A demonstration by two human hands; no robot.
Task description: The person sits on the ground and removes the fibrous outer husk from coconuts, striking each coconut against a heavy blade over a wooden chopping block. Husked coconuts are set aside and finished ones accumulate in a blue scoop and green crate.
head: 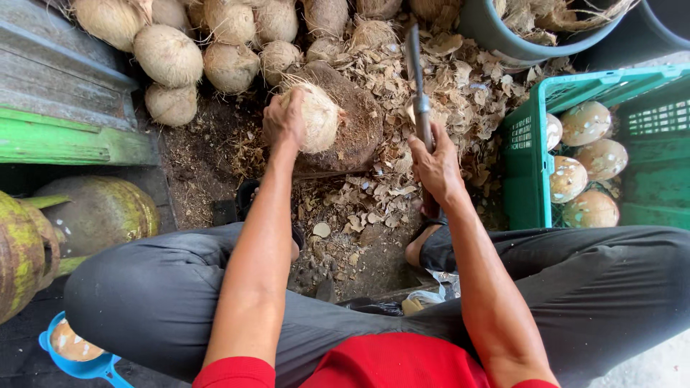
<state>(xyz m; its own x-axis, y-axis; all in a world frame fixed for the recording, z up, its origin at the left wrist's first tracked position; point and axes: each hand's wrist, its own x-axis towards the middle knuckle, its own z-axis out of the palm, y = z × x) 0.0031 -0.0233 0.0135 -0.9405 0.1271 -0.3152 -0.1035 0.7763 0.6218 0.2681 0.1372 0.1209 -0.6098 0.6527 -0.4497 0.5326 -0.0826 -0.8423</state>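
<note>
My left hand [284, 118] grips a pale, husked coconut [316, 116] and holds it on a round wooden chopping block [356, 122]. My right hand [435, 165] is closed on the handle of a long cleaver [417, 79], whose blade points up and away, raised to the right of the coconut and apart from it. Both forearms reach out over my knees in dark trousers.
A pile of husked coconuts [194, 43] lies at the back left. Shell chips [460, 86] litter the ground. A green crate [525, 165] at the right holds several peeled coconuts [586, 122]. A dark tub [503, 32] stands behind; green gas cylinders [100, 208] at the left.
</note>
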